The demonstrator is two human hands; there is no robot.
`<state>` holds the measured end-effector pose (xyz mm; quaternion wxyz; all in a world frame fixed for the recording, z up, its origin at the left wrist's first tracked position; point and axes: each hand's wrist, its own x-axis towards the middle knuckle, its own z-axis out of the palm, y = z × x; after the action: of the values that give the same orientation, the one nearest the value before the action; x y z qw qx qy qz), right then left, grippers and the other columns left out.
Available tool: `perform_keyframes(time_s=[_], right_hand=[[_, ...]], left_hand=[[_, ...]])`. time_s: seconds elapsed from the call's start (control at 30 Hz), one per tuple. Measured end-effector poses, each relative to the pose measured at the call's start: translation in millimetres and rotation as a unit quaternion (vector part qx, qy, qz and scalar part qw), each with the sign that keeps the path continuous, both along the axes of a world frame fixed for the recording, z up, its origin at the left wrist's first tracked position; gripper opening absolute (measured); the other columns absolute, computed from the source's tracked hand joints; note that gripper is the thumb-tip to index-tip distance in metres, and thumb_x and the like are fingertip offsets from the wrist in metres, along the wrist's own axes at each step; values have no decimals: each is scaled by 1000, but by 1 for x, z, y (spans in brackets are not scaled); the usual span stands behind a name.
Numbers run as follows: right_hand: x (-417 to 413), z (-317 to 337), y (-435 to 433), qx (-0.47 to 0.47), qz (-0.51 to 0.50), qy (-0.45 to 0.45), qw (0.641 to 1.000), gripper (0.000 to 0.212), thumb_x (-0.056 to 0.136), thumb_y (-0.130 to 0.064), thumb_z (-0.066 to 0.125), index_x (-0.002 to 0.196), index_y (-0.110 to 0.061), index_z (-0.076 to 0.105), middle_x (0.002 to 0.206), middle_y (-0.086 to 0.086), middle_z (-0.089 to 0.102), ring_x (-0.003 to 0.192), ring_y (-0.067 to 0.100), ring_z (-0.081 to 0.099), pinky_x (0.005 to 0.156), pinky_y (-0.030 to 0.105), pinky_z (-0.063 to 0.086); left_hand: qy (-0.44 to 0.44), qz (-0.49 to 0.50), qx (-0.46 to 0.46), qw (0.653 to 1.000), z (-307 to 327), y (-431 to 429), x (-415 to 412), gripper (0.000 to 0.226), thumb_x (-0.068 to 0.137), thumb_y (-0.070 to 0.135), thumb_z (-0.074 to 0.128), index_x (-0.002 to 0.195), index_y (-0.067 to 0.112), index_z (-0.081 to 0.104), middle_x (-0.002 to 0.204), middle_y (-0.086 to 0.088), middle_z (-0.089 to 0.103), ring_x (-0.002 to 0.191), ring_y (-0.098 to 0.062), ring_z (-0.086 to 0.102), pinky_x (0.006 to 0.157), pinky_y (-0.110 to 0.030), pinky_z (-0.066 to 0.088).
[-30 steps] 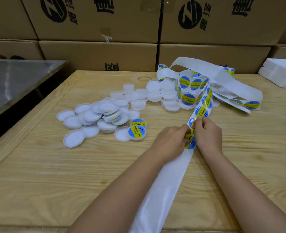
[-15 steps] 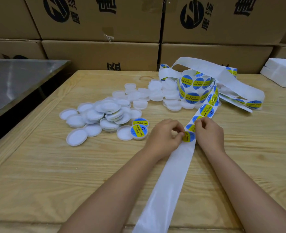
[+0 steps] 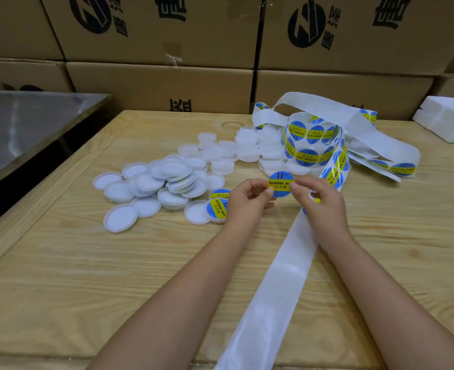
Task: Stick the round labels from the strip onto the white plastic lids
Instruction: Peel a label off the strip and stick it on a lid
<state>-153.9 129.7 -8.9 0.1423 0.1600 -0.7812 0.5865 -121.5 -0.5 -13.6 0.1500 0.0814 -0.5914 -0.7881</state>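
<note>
Head cam: I've got the left hand (image 3: 247, 201) and right hand (image 3: 322, 206) both pinching one round soldering-paste label (image 3: 281, 184) by its edges. It's off the strip (image 3: 282, 276) and held up over the wooden table (image 3: 86, 289), near the white lids (image 3: 167, 180). My worry is the sticky side curling onto a fingertip, folding on itself, or landing off-centre. Count: one loose label, one strip, two labelled lids (image 3: 216, 209) beside the left hand. The bare ones overlap too much to count.
</note>
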Motion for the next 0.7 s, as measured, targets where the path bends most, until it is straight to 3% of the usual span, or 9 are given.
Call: perform_keyframes(time_s=[0.1, 0.17, 0.23, 0.33, 0.4, 0.47, 0.53, 0.6, 0.7], right_hand=[[-4, -5, -4, -49, -7, -62, 997, 15, 82, -18, 71, 73, -28, 66, 86, -11, 64, 86, 8, 55, 79, 26, 40], [-7, -9, -4, -79, -30, -87, 993, 12, 82, -18, 71, 72, -23, 66, 80, -11, 64, 77, 3, 54, 77, 24, 40], [-10, -14, -4, -99, -54, -96, 989, 8, 82, -18, 71, 74, -19, 67, 77, -12, 63, 71, -4, 53, 72, 16, 41], [-12, -19, -4, -136, -89, -101, 982, 10, 83, -20, 70, 74, -20, 65, 75, -8, 60, 69, 0, 52, 70, 14, 41], [-14, -20, -3, -155, -106, -105, 977, 10, 83, -21, 70, 76, -19, 64, 74, -7, 59, 69, 4, 52, 71, 18, 42], [-16, -20, -2, -174, -119, -110, 971, 9, 83, -23, 70, 78, -18, 64, 72, -7, 60, 67, 3, 52, 69, 18, 43], [-17, -20, -2, -189, -125, -112, 968, 11, 83, -23, 71, 75, -22, 64, 70, -10, 60, 65, 0, 53, 67, 16, 43], [-17, -21, -2, -196, -128, -111, 966, 12, 82, -23, 71, 73, -23, 64, 69, -12, 60, 63, -2, 53, 65, 13, 43], [-18, -22, -2, -196, -125, -115, 966, 10, 82, -22, 71, 75, -21, 64, 71, -10, 60, 64, -1, 53, 67, 15, 43]], left_hand=[[-2, -4, -15, 1000, -2, 1, -2, 16, 89, 0, 58, 84, 14, 60, 83, -6, 65, 75, -13, 63, 62, -19, 55], [-18, 12, -65, 998, -4, 4, -6, 15, 93, 3, 52, 92, 13, 63, 90, -8, 67, 81, -13, 64, 70, -24, 56], [-43, 32, -166, 985, -7, 9, -12, 25, 96, 8, 44, 116, 13, 59, 107, -7, 66, 94, -18, 64, 85, -35, 53], [-55, 30, -262, 963, -8, 14, -21, 58, 96, 8, 38, 149, 15, 17, 134, 3, 45, 112, -19, 55, 97, -33, 43], [-33, 35, -386, 921, -10, 15, -30, 59, 93, 3, 39, 148, 15, 21, 142, -1, 38, 125, -20, 43, 102, -28, 34], [-35, 9, -544, 839, -12, 17, -39, 47, 88, 3, 44, 135, 10, 44, 154, -8, 22, 140, -25, 22, 110, -33, 24], [-58, -18, -641, 765, -11, 20, -47, 40, 87, 10, 46, 127, 8, 49, 159, -6, 5, 145, -21, 2, 115, -40, 17], [-66, -40, -679, 730, -12, 20, -53, 49, 89, 15, 44, 136, 6, 38, 159, -4, -4, 145, -18, -8, 117, -44, 10], [-93, -67, -689, 716, -13, 18, -57, 58, 93, 22, 38, 146, 6, 21, 159, -3, -7, 145, -19, -12, 117, -46, 4]])
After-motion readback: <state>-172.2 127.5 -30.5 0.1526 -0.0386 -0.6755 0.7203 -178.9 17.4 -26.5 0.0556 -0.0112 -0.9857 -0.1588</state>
